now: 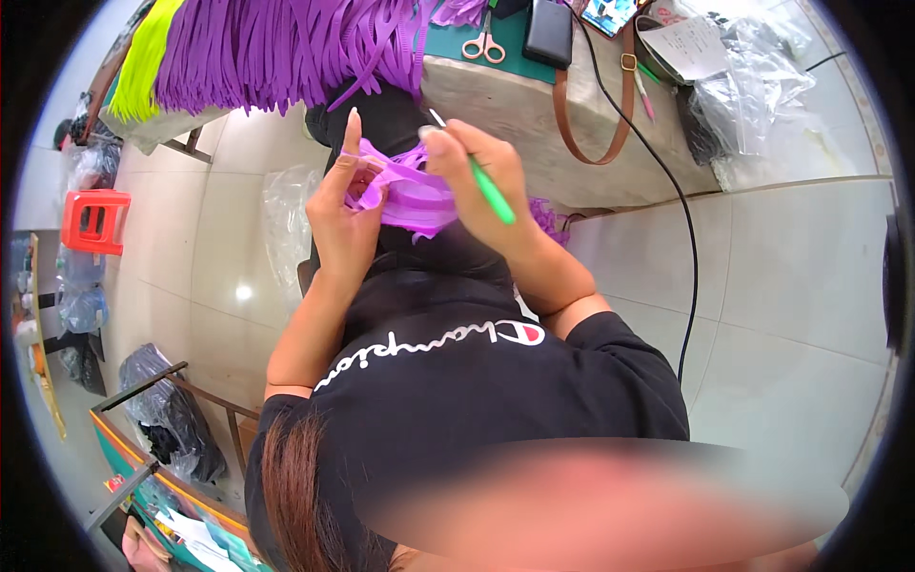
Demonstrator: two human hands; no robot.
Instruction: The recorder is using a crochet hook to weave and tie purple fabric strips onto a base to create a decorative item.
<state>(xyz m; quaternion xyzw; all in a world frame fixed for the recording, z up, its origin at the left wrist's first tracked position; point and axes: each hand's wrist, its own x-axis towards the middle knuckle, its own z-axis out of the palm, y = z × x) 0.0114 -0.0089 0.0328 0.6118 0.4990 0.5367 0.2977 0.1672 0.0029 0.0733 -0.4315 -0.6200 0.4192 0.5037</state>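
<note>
Your left hand (pixel 345 221) is pinched on the edge of a purple strap piece (pixel 419 200), index finger raised, while your right hand (pixel 488 176) is closed around a green-handled tool (pixel 492 193) with a thin metal tip. Whether your right fingers also grip the purple is hard to tell. It sits between your hands, above your lap: soft, thin and bright, broad and slightly sheer in front, bunched into narrow folds behind. More purple straps (pixel 286 57) hang over the table beyond.
</note>
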